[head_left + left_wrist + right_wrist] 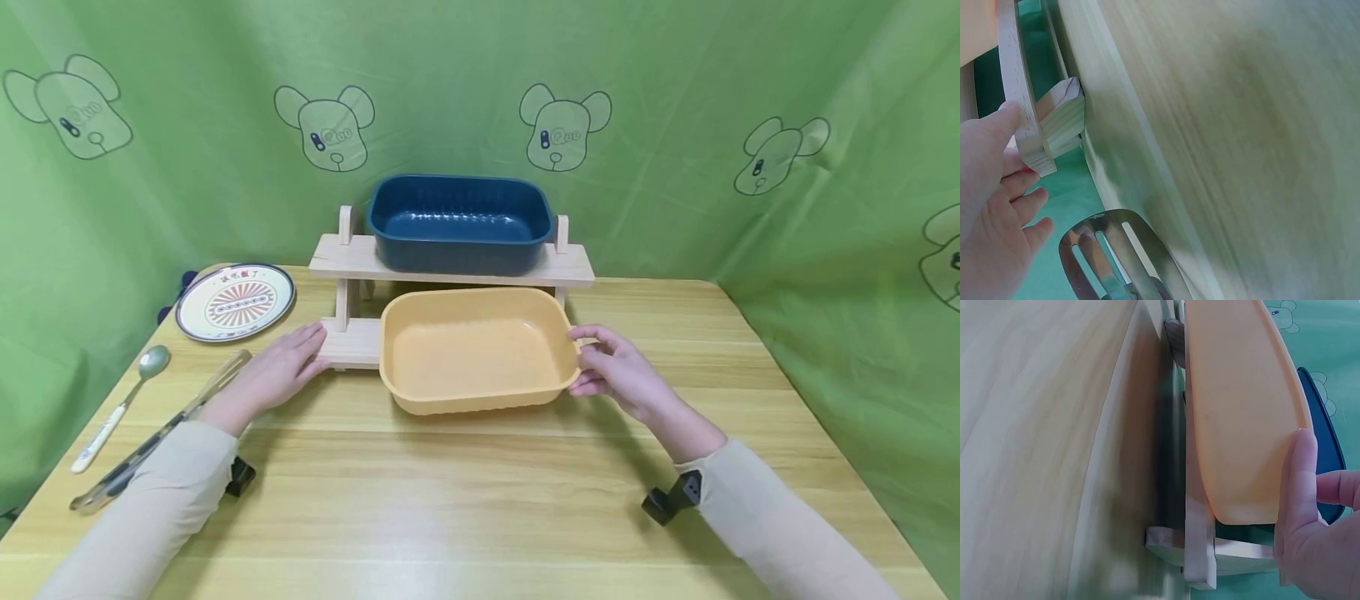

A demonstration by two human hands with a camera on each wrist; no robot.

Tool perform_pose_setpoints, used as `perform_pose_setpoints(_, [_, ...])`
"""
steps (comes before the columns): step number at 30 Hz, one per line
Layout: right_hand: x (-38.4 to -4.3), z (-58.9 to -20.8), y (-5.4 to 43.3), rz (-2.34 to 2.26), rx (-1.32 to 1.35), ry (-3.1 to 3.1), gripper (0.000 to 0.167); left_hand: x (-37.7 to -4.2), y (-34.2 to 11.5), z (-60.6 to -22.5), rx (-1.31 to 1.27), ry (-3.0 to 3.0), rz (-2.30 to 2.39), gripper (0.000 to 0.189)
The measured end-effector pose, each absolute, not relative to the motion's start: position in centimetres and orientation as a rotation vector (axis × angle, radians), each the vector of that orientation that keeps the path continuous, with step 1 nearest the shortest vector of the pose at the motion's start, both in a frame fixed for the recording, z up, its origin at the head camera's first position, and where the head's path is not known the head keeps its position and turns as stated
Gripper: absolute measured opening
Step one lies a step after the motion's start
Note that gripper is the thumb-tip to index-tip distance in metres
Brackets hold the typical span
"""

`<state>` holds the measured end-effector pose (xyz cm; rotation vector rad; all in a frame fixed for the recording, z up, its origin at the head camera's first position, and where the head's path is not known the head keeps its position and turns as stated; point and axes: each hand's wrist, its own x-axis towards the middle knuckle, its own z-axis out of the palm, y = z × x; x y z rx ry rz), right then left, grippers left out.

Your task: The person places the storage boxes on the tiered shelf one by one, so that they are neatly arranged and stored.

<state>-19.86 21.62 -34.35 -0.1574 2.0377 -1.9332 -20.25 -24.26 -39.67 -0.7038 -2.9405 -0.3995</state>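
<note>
— What lay at the far left of the table (480,500)?

— A spoon (123,406) and metal tongs (161,429), with a patterned plate (235,302) behind them.

— And the left hand (279,371)?

— It rested against the left end of the wooden rack's (352,257) lower shelf, fingers straight and loosely together, curled round nothing.

— Where was the yellow tub (477,350)?

— It sat on that lower shelf, its front overhanging the table. A blue tub (460,222) stood on the upper shelf, directly behind and above it.

— The right hand (617,371)?

— It pinched the yellow tub's right rim, thumb along the edge and fingers curled behind it.
</note>
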Motion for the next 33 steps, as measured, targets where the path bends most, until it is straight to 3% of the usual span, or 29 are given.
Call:
perform_pose_setpoints(20, [-19.5,-34.8,20.4,-2.040,-0.160,1.900,0.036,-20.3,-24.3,-39.7,-0.697,-2.948,-0.396,0.056])
perform_pose_setpoints(33, [-19.8,-34.8,20.0,-2.014,-0.148,1.916,0.043,-20.4,-24.3,-39.8,-0.698,-2.944,-0.405,0.056])
